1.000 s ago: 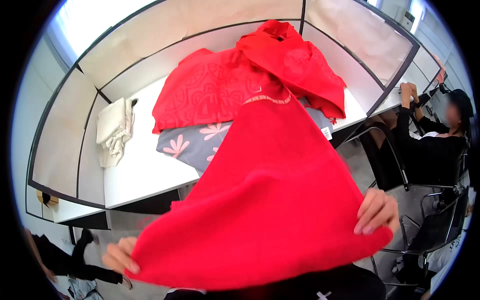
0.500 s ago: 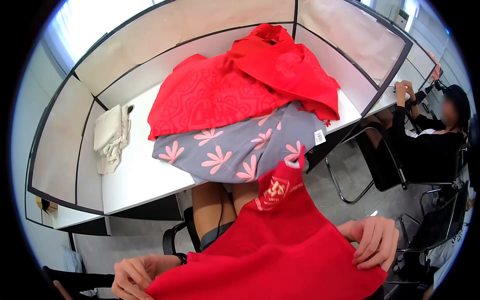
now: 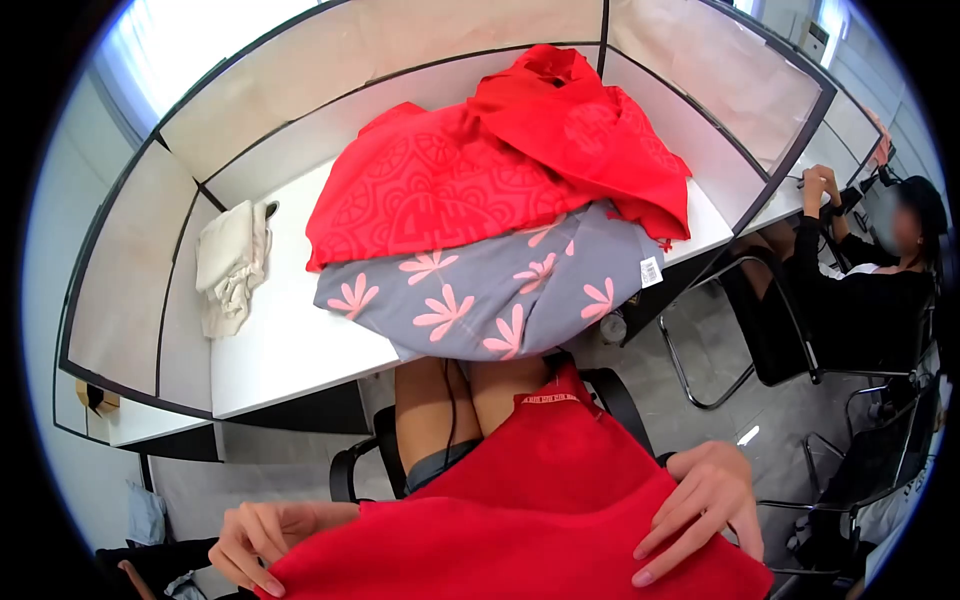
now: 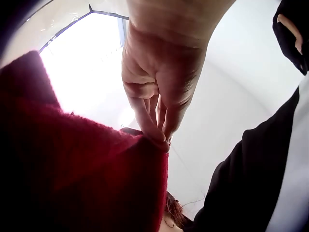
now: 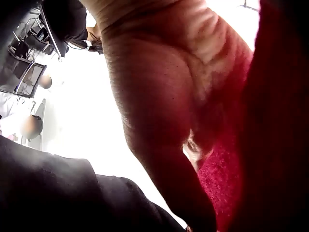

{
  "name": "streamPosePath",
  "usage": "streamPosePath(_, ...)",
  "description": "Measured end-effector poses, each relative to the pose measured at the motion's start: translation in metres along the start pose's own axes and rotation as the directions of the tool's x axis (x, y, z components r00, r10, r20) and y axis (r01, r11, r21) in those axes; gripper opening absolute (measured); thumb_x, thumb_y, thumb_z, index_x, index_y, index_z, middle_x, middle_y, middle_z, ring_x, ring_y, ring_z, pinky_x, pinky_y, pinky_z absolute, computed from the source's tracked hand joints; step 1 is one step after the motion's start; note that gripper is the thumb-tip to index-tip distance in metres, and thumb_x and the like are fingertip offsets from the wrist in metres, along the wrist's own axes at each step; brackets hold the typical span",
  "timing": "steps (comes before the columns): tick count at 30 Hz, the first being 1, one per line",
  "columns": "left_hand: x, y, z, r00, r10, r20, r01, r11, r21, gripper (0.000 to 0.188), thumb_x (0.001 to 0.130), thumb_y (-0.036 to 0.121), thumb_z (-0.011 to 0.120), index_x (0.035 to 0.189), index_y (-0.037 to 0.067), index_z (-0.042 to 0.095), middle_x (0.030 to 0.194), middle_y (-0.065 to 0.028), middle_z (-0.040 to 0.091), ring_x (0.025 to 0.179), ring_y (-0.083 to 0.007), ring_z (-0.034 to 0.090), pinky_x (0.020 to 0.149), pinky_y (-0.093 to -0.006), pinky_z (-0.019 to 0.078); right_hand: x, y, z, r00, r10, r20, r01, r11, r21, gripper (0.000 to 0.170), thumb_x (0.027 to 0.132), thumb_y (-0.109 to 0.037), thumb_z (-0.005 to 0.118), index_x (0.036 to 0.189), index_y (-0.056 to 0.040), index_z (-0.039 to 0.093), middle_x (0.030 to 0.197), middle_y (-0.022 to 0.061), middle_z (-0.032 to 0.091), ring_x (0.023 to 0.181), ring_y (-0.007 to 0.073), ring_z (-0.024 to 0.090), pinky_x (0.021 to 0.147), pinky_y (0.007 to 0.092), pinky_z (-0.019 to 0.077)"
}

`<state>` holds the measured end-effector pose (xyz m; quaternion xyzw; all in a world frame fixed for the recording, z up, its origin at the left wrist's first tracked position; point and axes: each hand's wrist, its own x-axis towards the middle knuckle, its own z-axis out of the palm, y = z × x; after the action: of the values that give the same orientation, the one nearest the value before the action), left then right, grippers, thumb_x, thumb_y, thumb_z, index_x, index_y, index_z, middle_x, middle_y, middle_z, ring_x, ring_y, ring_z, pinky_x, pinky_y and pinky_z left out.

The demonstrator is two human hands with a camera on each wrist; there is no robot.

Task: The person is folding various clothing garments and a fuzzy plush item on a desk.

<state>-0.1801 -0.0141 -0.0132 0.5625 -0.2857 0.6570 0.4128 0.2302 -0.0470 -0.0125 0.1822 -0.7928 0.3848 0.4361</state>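
The red cloth (image 3: pixel 530 530) hung in the air in front of the person's lap, short of the table (image 3: pixel 275 360), and ran out of the bottom of the head view. It tapered as it went: the narrow end pointed away from the body toward the table, leaning slightly right, while the wide part spread from side to side between the hands. So far as it showed, its length ran from the lap outward.

The left hand (image 3: pixel 265 540) pinched the left edge between thumb and fingertips, nearly closed. The right hand (image 3: pixel 705 510) gripped the right side, its fingers parted and laid over the top; the thumb was hidden in the head view.

Near the narrow end a pale band (image 3: pixel 550 398) of small repeated marks crossed the cloth, too small to read. On the table, red fabric (image 3: pixel 430 200) with a tone-on-tone pattern lay over grey cloth (image 3: pixel 470 300) with pink leaf shapes. A white tag (image 3: pixel 652 271) at the grey cloth's right bore a barcode, its print illegible. Folded beige cloth (image 3: pixel 228 255) lay at the left.
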Motion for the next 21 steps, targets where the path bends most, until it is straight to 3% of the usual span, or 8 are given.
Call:
streamPosePath(2,0.001,-0.002,-0.003,1.0,0.006,0.003,-0.006,1.0,-0.006,0.019,0.085,-0.007,0.059,0.067,-0.001,0.054,0.072,-0.0134,0.066,0.048,-0.0127,0.057,0.046,-0.0217,0.0464,0.003,-0.008,0.004,0.986,0.157,-0.06,-0.153,0.986,0.066,0.05,0.105,-0.028,0.038,0.153,-0.033,0.027,0.106,0.0232,0.07,0.076,0.0306,0.07,0.064,0.0321,0.058)
streamPosePath(4,0.002,-0.005,-0.004,1.0,0.013,0.024,-0.012,1.0,-0.022,0.019,0.084,-0.007,0.059,0.067,-0.001,0.055,0.072,-0.0135,0.066,0.048,-0.0128,0.058,0.046,-0.0216,0.0471,0.001,-0.001,0.001,0.997,-0.043,-0.06,0.036,0.992,-0.119,0.036,0.101,-0.011,0.037,0.135,-0.0133,0.049,0.095,0.0215,0.072,0.073,0.0328,0.072,0.057,0.0321,0.0576)
streamPosePath(5,0.002,-0.006,-0.003,0.999,0.015,0.03,-0.014,0.999,-0.032,0.019,0.084,-0.007,0.06,0.066,-0.001,0.055,0.072,-0.0136,0.066,0.049,-0.0128,0.058,0.046,-0.0215,0.0475,0.0,-0.001,-0.002,0.998,-0.042,-0.054,0.035,0.991,-0.126,0.036,0.101,-0.011,0.037,0.135,-0.0133,0.049,0.095,0.0215,0.072,0.073,0.0328,0.072,0.057,0.0321,0.0576)
streamPosePath(7,0.005,-0.012,0.003,0.999,0.032,0.028,-0.03,0.997,-0.065,0.019,0.084,-0.007,0.06,0.066,-0.001,0.055,0.072,-0.0137,0.067,0.049,-0.0128,0.059,0.047,-0.0215,0.0482,0.001,-0.001,-0.006,0.987,-0.124,0.099,0.129,0.991,-0.039,0.051,0.104,-0.027,0.038,0.154,-0.0288,0.028,0.105,0.0207,0.071,0.074,0.028,0.07,0.064,0.0307,0.058)
streamPosePath(9,0.005,-0.026,0.017,0.986,0.147,-0.074,-0.157,0.976,-0.149,0.015,0.077,-0.013,0.06,0.066,-0.003,0.06,0.065,-0.0163,0.067,0.037,-0.0148,0.055,0.04,-0.0181,0.0461,-0.001,-0.002,-0.003,0.985,-0.145,0.098,0.15,0.988,-0.042,0.052,0.103,-0.027,0.038,0.154,-0.0271,0.029,0.105,0.0192,0.072,0.074,0.0273,0.071,0.064,0.0301,0.0579)
streamPosePath(17,0.0,-0.017,0.008,0.994,0.098,0.044,-0.093,0.991,-0.1,0.015,0.076,-0.015,0.061,0.067,-0.003,0.06,0.068,-0.016,0.068,0.041,-0.0151,0.058,0.044,-0.0204,0.0513,-0.004,-0.003,-0.002,0.982,-0.137,0.133,0.14,0.99,-0.015,0.054,0.102,-0.03,0.04,0.154,-0.0285,0.028,0.106,0.0169,0.072,0.075,0.0268,0.071,0.067,0.0298,0.0585)
streamPosePath(19,-0.003,-0.016,0.004,0.996,0.083,0.034,-0.079,0.99,-0.118,0.016,0.077,-0.014,0.06,0.067,-0.002,0.057,0.068,-0.0159,0.068,0.038,-0.0151,0.055,0.04,-0.0214,0.048,-0.006,-0.003,-0.001,0.987,-0.15,0.058,0.15,0.989,-0.008,0.037,0.099,-0.009,0.04,0.133,-0.0144,0.051,0.092,0.0264,0.071,0.072,0.0345,0.072,0.057,0.0345,0.0581)
streamPosePath(21,-0.004,-0.014,0.001,0.998,0.064,0.023,-0.061,0.99,-0.131,0.018,0.079,-0.014,0.058,0.067,-0.001,0.055,0.068,-0.0158,0.067,0.036,-0.0151,0.052,0.036,-0.0223,0.0447,-0.006,-0.003,-0.002,0.989,-0.145,0.027,0.145,0.989,-0.001,0.037,0.098,-0.008,0.04,0.134,-0.0141,0.051,0.091,0.0275,0.07,0.072,0.0353,0.072,0.058,0.0349,0.0586)
